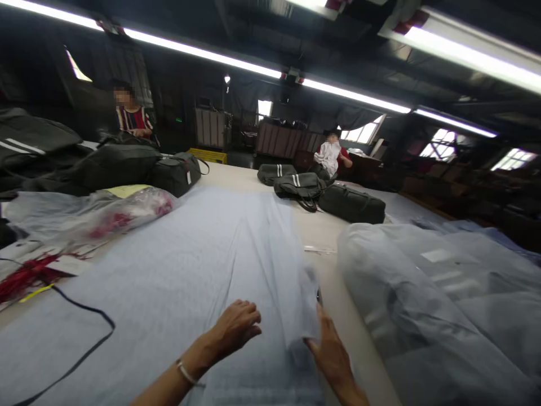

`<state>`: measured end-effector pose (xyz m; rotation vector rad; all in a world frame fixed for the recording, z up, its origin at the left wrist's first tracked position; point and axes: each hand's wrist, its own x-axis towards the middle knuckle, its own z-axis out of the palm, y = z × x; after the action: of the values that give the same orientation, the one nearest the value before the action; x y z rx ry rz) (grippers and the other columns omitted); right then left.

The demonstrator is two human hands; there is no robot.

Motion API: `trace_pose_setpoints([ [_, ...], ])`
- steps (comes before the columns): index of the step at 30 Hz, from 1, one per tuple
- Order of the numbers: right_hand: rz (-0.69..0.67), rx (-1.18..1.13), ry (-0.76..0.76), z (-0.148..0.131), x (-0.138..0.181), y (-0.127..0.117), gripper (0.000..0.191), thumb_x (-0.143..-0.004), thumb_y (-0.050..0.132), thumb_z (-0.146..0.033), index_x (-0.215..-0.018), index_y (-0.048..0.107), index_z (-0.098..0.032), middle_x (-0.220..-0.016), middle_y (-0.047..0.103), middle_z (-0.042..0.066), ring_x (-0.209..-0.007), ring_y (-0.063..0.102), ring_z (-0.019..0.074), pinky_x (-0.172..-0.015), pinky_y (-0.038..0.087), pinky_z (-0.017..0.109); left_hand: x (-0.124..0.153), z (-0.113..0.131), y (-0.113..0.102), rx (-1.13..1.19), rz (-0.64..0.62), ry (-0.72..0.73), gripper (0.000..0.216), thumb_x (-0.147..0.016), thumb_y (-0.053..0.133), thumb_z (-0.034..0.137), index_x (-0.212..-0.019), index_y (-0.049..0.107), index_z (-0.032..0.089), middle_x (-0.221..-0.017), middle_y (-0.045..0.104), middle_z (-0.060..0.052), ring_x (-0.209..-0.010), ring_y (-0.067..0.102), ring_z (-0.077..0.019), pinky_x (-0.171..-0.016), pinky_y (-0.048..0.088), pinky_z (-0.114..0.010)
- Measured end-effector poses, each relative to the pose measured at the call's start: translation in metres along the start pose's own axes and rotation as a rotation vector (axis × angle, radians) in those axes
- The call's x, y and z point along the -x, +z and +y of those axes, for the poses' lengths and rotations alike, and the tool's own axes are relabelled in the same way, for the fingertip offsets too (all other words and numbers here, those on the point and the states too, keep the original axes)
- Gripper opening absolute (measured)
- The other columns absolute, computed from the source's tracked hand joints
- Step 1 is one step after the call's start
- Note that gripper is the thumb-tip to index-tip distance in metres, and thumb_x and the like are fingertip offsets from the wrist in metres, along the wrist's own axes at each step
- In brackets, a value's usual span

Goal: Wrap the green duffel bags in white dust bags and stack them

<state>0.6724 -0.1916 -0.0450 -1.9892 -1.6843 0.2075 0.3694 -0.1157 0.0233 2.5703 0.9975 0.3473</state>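
Note:
A large pale, translucent plastic bag lies flat down the table, with long creases and a folded right edge. My right hand grips that folded edge between thumb and fingers. Something small and dark shows at its fingertips, too blurred to name. Just left of it, my left hand hovers over the plastic with its fingers loosely bent and thumb apart, holding nothing. A light band circles the left wrist.
Filled translucent bags bulge along the right. Dark duffel bags stand on the far table, others at left. Red strings and a dark cord lie left. Two people are beyond.

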Motion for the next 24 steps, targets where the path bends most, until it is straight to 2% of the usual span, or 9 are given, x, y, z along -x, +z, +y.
trace_pose_setpoints([
  [2, 0.022, -0.027, 0.14, 0.011, -0.022, -0.009, 0.065, -0.08, 0.052, -0.04, -0.141, 0.044, -0.018, -0.134, 0.06, 0.014, -0.12, 0.06, 0.0321, -0.097, 0.052, 0.046, 0.046, -0.038, -0.003, -0.003, 0.02, -0.242, 0.018, -0.085, 0.062, 0.02, -0.102, 0.065, 0.023, -0.111, 0.067, -0.007, -0.106, 0.061, -0.0262, -0.096, 0.041, -0.039],
  [4, 0.024, -0.038, 0.167, 0.008, -0.041, -0.022, 0.056, -0.083, 0.046, -0.044, -0.132, 0.054, -0.018, -0.124, 0.067, 0.013, -0.112, 0.065, 0.0315, -0.094, 0.054, 0.045, 0.097, -0.078, -0.004, -0.052, 0.004, -0.507, 0.032, -0.08, 0.06, 0.014, -0.111, 0.065, 0.022, -0.125, 0.064, -0.01, -0.12, 0.056, -0.0282, -0.105, 0.037, -0.042],
  [7, -0.003, -0.032, -0.037, -0.032, -0.055, -0.026, 0.044, -0.088, 0.043, -0.041, -0.122, 0.063, -0.022, -0.122, 0.069, 0.009, -0.113, 0.065, 0.0276, -0.097, 0.052, 0.04, 0.166, -0.131, 0.005, -0.104, -0.141, -0.784, 0.039, -0.081, 0.05, 0.014, -0.117, 0.064, 0.017, -0.132, 0.061, -0.014, -0.122, 0.055, -0.0318, -0.098, 0.044, -0.046],
  [10, -0.175, 0.034, -0.367, -0.1, -0.049, -0.002, 0.034, -0.092, 0.045, -0.033, -0.118, 0.066, -0.026, -0.113, 0.072, 0.006, -0.106, 0.068, 0.0226, -0.092, 0.053, 0.033, 0.197, -0.164, 0.015, 0.02, -0.057, -0.828, 0.04, -0.083, 0.047, 0.024, -0.119, 0.063, 0.018, -0.135, 0.06, -0.012, -0.125, 0.054, -0.0307, -0.105, 0.04, -0.046],
  [13, -0.354, 0.194, -0.624, -0.163, -0.028, 0.035, 0.03, -0.089, 0.052, -0.023, -0.114, 0.066, -0.029, -0.092, 0.074, 0.003, -0.081, 0.072, 0.0199, -0.072, 0.055, 0.026, 0.18, -0.171, 0.018, 0.39, 0.079, -0.734, 0.044, -0.083, 0.046, 0.042, -0.119, 0.061, 0.02, -0.129, 0.064, -0.01, -0.123, 0.057, -0.0288, -0.107, 0.039, -0.042],
  [16, -0.419, 0.335, -0.773, -0.202, -0.003, 0.071, 0.023, -0.084, 0.058, -0.022, -0.103, 0.066, -0.03, -0.077, 0.07, -0.001, -0.064, 0.068, 0.0171, -0.055, 0.048, 0.02, 0.131, -0.154, 0.021, 0.863, 0.085, -0.622, 0.067, -0.08, 0.049, 0.053, -0.134, 0.047, 0.014, -0.133, 0.06, -0.017, -0.115, 0.062, -0.0274, -0.098, 0.048, -0.037],
  [20, -0.384, 0.418, -0.875, -0.211, 0.033, 0.108, 0.009, -0.085, 0.058, -0.031, -0.089, 0.066, -0.033, -0.066, 0.065, -0.004, -0.047, 0.059, 0.0122, -0.039, 0.032, 0.017, 0.068, -0.126, 0.034, 1.032, 0.128, -0.642, 0.102, -0.067, 0.066, 0.042, -0.147, 0.019, 0.0, -0.149, 0.036, -0.029, -0.132, 0.047, -0.0303, -0.104, 0.043, -0.037],
  [22, -0.393, 0.393, -0.861, -0.205, 0.051, 0.117, 0.012, -0.087, 0.057, -0.038, -0.092, 0.067, -0.035, -0.064, 0.065, -0.005, -0.043, 0.055, 0.0122, -0.036, 0.029, 0.018, 0.049, -0.121, 0.04, 0.993, 0.189, -0.621, 0.106, -0.061, 0.071, 0.03, -0.148, 0.017, 0.003, -0.154, 0.03, -0.025, -0.141, 0.035, -0.0291, -0.112, 0.033, -0.036],
  [24, -0.473, 0.302, -0.759, -0.199, 0.067, 0.114, 0.022, -0.087, 0.057, -0.048, -0.104, 0.067, -0.038, -0.069, 0.069, -0.004, -0.046, 0.058, 0.0135, -0.038, 0.034, 0.019, 0.038, -0.126, 0.046, 0.994, 0.191, -0.62, 0.097, -0.061, 0.069, 0.021, -0.147, 0.024, 0.01, -0.151, 0.037, -0.02, -0.141, 0.034, -0.0285, -0.114, 0.028, -0.037],
])
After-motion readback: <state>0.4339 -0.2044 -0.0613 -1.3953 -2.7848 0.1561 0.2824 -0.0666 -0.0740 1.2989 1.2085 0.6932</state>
